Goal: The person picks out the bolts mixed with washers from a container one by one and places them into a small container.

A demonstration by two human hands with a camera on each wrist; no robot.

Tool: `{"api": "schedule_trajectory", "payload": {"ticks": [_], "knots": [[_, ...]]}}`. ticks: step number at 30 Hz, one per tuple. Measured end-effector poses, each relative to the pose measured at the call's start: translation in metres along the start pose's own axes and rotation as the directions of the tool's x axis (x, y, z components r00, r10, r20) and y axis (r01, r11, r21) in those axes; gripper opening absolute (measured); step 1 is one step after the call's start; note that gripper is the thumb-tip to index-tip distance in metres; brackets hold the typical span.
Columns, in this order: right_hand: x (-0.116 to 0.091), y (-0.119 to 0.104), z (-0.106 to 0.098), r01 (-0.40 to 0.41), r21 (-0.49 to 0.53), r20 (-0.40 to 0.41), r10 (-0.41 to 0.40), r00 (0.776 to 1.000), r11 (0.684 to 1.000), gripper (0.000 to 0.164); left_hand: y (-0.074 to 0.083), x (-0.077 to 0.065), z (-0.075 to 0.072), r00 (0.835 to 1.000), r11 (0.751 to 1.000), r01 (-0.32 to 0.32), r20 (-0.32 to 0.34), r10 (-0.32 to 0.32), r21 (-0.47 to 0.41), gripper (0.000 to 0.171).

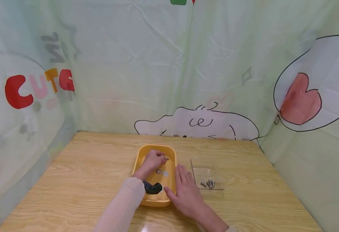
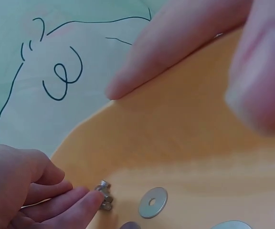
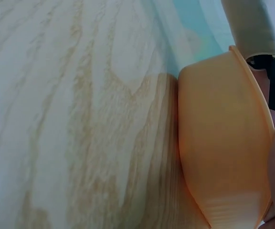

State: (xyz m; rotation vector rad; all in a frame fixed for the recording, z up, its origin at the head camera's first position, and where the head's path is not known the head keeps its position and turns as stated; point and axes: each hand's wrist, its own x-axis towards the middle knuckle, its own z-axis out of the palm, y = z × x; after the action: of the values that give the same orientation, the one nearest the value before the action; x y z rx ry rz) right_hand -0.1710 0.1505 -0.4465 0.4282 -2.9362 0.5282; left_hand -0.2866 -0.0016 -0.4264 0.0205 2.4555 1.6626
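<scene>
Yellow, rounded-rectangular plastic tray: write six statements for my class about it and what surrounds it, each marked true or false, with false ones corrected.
1. The left hand reaches towards small silver metal pieces in the yellow rectangular plastic tray. True.
2. Silver metal screws lie in a clear rectangular container. True.
3. The container stands left of the tray. False: it stands to the right.
4. A round silver washer lies in the tray. True.
5. The washer is solid. False: it has a central hole.
6. The right hand is inside the container. False: it rests at the tray's right rim.
</scene>
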Motion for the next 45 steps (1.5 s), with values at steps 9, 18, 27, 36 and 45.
{"api": "schedule_trajectory", "payload": {"ticks": [9,18,27,36,45], "knots": [[-0.001,-0.002,-0.001,0.012,-0.007,-0.014,-0.013,1.0,1.0,0.081,-0.002,0.004,0.003,1.0,1.0,0.018,0.012,-0.018,0.012,0.033],[-0.001,-0.001,0.0,0.019,-0.023,-0.02,-0.019,1.0,1.0,0.084,-0.003,0.011,0.006,0.998,0.997,0.06,0.013,-0.06,0.05,0.032],[0.001,-0.001,0.0,-0.019,-0.02,0.021,0.019,1.0,1.0,0.084,-0.001,0.017,0.015,0.998,0.996,0.051,0.037,-0.054,0.077,0.021],[0.002,0.0,0.0,-0.03,-0.016,0.033,0.03,0.999,0.999,0.084,0.003,0.009,0.018,0.994,0.994,0.074,0.076,-0.081,0.084,0.018],[0.001,-0.002,0.0,-0.022,-0.014,0.023,0.023,0.999,1.0,0.084,-0.002,0.005,0.016,0.992,0.997,0.052,0.116,-0.057,0.049,0.018]]}}
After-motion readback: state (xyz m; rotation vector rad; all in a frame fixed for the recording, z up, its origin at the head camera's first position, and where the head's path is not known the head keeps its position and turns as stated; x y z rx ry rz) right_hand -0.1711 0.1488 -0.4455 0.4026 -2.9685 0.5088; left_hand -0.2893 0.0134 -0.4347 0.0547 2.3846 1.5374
